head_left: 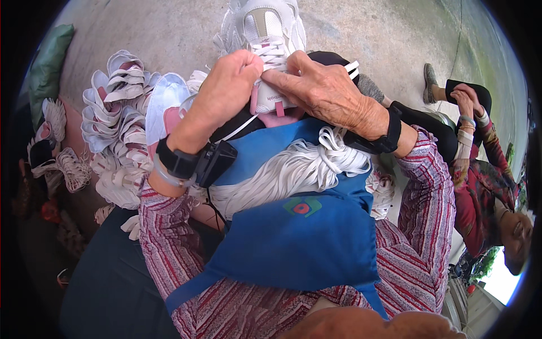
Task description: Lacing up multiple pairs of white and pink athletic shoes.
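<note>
A white sneaker upper [257, 28] with grey and pink trim lies in front of me, toe pointing away. Its white shoelace [271, 52] crosses the front in several rows above the tongue [270, 99], which has a pink pull loop. My left hand [232, 85] is closed in a pinch at the left eyelet edge, seemingly on the lace; the fingertips are partly hidden. From the right, my right hand [327, 93] grips the eyelet edge, its index finger lying across the tongue. Over my blue apron [293, 237] rests a bundle of white laces [282, 175].
Stacked white and pink shoe uppers [121, 113] are piled at my left. More uppers [53, 124] and a lace bundle [73, 169] lie farther left, near a green sack [51, 62]. Another person [480, 169] sits at the right, hands together on a knee.
</note>
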Demonstrator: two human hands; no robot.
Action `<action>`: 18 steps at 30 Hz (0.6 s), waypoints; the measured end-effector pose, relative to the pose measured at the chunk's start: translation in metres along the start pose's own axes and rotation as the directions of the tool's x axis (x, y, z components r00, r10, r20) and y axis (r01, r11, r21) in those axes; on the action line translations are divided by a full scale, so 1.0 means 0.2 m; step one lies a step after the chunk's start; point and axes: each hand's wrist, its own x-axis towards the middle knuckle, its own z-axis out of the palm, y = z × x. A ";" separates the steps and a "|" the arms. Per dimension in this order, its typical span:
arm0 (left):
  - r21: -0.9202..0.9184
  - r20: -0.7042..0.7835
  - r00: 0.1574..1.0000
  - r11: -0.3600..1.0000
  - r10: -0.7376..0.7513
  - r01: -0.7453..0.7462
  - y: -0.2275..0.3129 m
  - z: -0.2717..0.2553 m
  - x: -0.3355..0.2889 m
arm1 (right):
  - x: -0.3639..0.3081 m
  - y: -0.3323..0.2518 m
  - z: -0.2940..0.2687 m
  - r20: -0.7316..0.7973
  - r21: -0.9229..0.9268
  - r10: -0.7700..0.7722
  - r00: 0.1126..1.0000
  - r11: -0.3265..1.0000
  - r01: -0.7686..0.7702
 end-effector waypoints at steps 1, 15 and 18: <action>-0.211 0.142 0.977 0.960 -0.159 0.187 0.07 -0.01 0.02 | 0.00 0.01 0.01 -0.020 -0.026 0.009 1.000 1.000 -0.009; -0.080 0.079 0.966 0.964 -0.246 0.252 -0.04 -0.04 -0.06 | -0.07 0.08 -0.05 -0.088 0.169 0.194 0.977 0.969 -0.177; -0.101 0.081 0.978 0.975 -0.191 0.199 -0.02 -0.03 -0.08 | -0.06 0.10 -0.04 -0.202 0.205 0.123 0.972 0.975 -0.081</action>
